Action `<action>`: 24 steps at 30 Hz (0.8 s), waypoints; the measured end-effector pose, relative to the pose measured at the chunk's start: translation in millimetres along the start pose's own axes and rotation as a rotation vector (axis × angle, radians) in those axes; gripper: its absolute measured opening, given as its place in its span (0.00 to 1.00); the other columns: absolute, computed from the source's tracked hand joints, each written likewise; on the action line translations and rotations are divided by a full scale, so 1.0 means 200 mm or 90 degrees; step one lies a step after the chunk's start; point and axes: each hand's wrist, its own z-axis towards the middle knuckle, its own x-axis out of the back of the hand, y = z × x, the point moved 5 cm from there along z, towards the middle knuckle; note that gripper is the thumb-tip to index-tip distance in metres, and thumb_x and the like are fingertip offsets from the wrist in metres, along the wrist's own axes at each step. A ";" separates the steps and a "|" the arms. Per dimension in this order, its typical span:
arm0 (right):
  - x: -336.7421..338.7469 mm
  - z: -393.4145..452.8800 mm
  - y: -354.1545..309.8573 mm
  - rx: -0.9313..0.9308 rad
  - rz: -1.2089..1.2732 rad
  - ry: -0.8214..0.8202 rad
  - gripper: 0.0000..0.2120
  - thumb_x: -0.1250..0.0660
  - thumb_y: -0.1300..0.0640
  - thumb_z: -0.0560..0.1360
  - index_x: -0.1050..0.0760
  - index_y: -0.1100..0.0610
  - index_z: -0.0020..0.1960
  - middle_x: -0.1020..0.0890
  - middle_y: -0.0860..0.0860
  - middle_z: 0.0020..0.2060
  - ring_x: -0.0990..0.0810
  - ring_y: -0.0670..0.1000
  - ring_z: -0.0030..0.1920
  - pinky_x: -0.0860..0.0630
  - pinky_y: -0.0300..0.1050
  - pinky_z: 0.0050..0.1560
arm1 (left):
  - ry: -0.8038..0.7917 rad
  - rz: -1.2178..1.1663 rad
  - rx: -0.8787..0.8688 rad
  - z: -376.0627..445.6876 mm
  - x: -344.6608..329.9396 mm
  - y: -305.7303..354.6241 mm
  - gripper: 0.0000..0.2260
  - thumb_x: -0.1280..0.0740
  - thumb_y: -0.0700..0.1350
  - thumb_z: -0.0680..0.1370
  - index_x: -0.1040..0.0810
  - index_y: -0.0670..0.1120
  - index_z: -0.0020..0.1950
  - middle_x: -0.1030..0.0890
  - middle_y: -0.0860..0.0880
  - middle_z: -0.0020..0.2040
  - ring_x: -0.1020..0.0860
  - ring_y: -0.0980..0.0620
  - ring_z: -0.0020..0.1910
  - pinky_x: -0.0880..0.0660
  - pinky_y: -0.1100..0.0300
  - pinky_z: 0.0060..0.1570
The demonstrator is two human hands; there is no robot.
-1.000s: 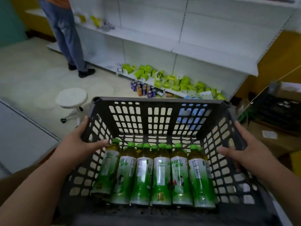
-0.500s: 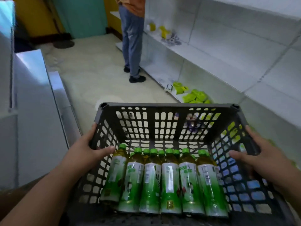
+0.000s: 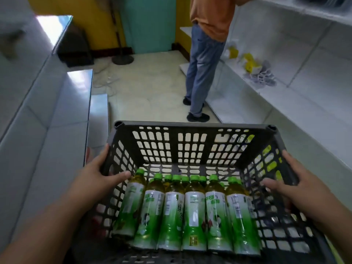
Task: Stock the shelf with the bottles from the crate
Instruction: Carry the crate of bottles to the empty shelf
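I carry a dark grey slatted crate [image 3: 192,125] in front of me. My left hand [image 3: 97,173] grips its left rim, thumb inside. My right hand [image 3: 291,184] grips the right rim the same way. Several green tea bottles [image 3: 194,212] with green caps and white-green labels lie side by side in the near half of the crate, caps pointing away from me. The white shelf unit [image 3: 297,103] runs along the right, its long boards mostly bare.
A person in an orange top and jeans [image 3: 202,60] stands at the shelf ahead, feet on the pale floor [image 3: 148,88]. Yellow boxes and small packets [image 3: 255,69] lie on the shelf beyond. A white counter [image 3: 43,103] lines the left side. A fan stand [image 3: 122,58] is at the back.
The view has swung left: the stool, cans and green boxes on the lowest shelf are gone from sight, and the standing person and left counter now fill the background. Both hands keep their grip.
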 end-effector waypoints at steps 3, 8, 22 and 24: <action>-0.13 0.53 -0.19 0.048 -0.004 -0.054 0.57 0.20 0.28 0.47 0.43 0.23 0.71 0.19 0.52 0.62 0.20 0.52 0.45 0.21 0.64 0.56 | 0.063 -0.024 0.025 0.30 0.01 0.06 0.49 0.21 0.53 0.65 0.46 0.62 0.79 0.26 0.48 0.71 0.22 0.50 0.56 0.24 0.50 0.58; -0.37 1.20 -0.68 0.095 -0.018 -0.123 0.52 0.20 0.41 0.57 0.44 0.26 0.73 0.22 0.49 0.66 0.19 0.51 0.52 0.18 0.56 0.48 | 0.156 -0.071 0.076 0.77 0.11 0.19 0.47 0.21 0.47 0.69 0.46 0.59 0.80 0.27 0.57 0.63 0.25 0.61 0.52 0.30 0.60 0.56; -1.06 2.75 -1.63 0.076 -0.038 -0.233 0.50 0.21 0.51 0.63 0.45 0.34 0.77 0.16 0.56 0.40 0.19 0.63 0.33 0.18 0.56 0.32 | 0.193 -0.115 0.186 2.32 0.45 0.48 0.49 0.22 0.51 0.68 0.49 0.65 0.79 0.26 0.47 0.70 0.24 0.51 0.53 0.25 0.48 0.57; -1.16 3.04 -1.72 0.087 -0.045 -0.254 0.50 0.21 0.50 0.63 0.45 0.34 0.77 0.15 0.57 0.36 0.21 0.59 0.32 0.19 0.54 0.31 | 0.203 -0.108 0.212 2.55 0.44 0.51 0.49 0.22 0.53 0.66 0.49 0.67 0.78 0.28 0.46 0.72 0.23 0.47 0.57 0.24 0.48 0.55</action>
